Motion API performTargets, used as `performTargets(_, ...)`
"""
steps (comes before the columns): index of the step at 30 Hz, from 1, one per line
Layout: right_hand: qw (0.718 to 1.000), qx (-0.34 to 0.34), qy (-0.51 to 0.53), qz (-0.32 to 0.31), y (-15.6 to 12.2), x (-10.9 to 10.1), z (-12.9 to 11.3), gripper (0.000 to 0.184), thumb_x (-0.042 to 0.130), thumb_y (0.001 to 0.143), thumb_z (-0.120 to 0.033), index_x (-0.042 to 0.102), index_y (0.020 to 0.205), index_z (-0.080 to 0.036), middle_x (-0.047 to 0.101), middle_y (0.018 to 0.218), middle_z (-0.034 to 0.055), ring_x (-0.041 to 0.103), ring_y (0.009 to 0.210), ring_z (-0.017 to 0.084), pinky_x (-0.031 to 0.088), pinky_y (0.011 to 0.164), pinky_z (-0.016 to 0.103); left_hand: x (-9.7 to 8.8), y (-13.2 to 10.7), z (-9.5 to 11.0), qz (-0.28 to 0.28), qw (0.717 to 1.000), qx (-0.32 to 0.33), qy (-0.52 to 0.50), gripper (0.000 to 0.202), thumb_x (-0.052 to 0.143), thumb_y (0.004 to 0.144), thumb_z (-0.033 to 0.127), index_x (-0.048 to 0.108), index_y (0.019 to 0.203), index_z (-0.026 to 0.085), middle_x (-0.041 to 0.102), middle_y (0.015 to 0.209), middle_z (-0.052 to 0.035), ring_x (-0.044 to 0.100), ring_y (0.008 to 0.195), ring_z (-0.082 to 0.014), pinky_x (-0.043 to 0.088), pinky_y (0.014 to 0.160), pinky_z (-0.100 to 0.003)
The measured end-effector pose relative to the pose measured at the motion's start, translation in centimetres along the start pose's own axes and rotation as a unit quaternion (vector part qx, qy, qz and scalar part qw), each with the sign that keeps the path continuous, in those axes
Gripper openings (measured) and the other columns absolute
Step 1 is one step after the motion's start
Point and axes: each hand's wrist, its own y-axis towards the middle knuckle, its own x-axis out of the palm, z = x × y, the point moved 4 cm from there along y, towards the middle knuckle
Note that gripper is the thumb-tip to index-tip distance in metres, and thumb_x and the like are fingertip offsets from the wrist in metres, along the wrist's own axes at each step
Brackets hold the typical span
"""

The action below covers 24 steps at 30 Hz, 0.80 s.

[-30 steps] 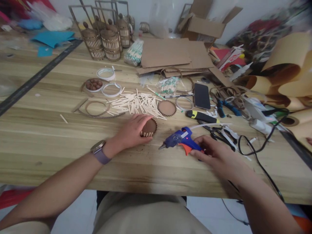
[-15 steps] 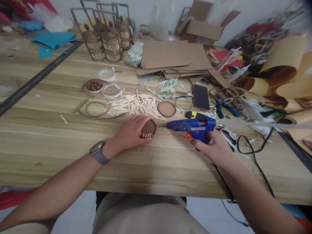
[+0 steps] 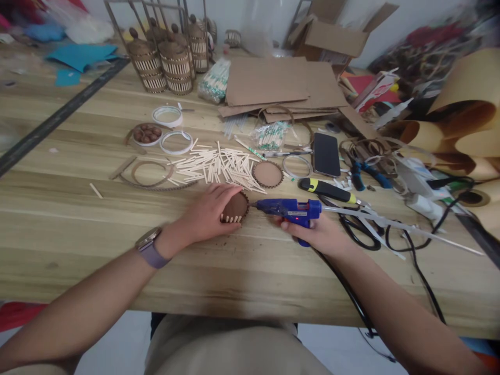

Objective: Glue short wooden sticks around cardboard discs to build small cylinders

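My left hand [image 3: 209,212] rests on a round brown cardboard disc [image 3: 236,207] with short wooden sticks glued along its near rim, fingers curled over its left side. My right hand [image 3: 312,233] grips a blue hot glue gun [image 3: 289,208] with an orange trigger. The gun lies level and its nozzle points left, just touching the disc's right edge. A long glue stick pokes out of the gun's back toward the right. A loose pile of wooden sticks [image 3: 213,165] lies just beyond the disc.
A second toothed disc [image 3: 267,174], phone [image 3: 325,153], yellow-black knife [image 3: 327,190], scissors, blue pliers and black cable crowd the right. Cardboard sheets [image 3: 279,86] and finished stick lanterns [image 3: 167,57] stand at the back. White rings and a dish of beads [image 3: 146,134] lie left of the sticks.
My right hand picked the glue gun up off the table, levelled it and carried it left until its nozzle reached the disc. My left hand stayed on the disc.
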Motion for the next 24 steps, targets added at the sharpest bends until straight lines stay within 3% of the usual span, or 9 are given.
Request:
performTargets(7, 0.996, -0.029, -0.057, 0.059, -0.7, -0.2, -0.1, 0.028, 0.072, 0.078, -0.048, 0.066, 0.079, -0.020, 0.070, 0.075, 0.0045, 0.064, 0.066, 0.019, 0.056, 0.063, 0.032, -0.2, 0.0, 0.0, -0.011, 1.000, 0.004, -0.004, 0.073, 0.074, 0.079, 0.039, 0.043, 0.142, 0.016, 0.055, 0.141, -0.0159, 0.050, 0.129, -0.0345, 0.041, 0.109, -0.053)
performTargets(16, 0.994, -0.048, -0.098, -0.012, -1.0, 0.7, -0.3, 0.029, 0.065, 0.084, -0.050, 0.064, 0.079, -0.021, 0.066, 0.071, 0.0025, 0.062, 0.062, 0.017, 0.053, 0.057, 0.029, -0.1, -0.1, -0.1, -0.002, 1.000, 0.010, 0.005, 0.074, 0.074, 0.080, 0.043, 0.044, 0.141, 0.012, 0.056, 0.139, -0.0175, 0.051, 0.127, -0.0352, 0.041, 0.108, -0.053)
performTargets(24, 0.989, -0.062, -0.137, -0.009, -1.3, 0.6, 0.5, 0.043, 0.058, 0.086, -0.063, 0.063, 0.082, -0.021, 0.066, 0.075, 0.0047, 0.063, 0.066, 0.020, 0.052, 0.059, 0.030, -0.1, 0.0, -0.1, -0.008, 1.000, -0.003, 0.006, 0.075, 0.075, 0.078, 0.041, 0.045, 0.141, 0.013, 0.056, 0.140, -0.0172, 0.050, 0.128, -0.0351, 0.041, 0.109, -0.053)
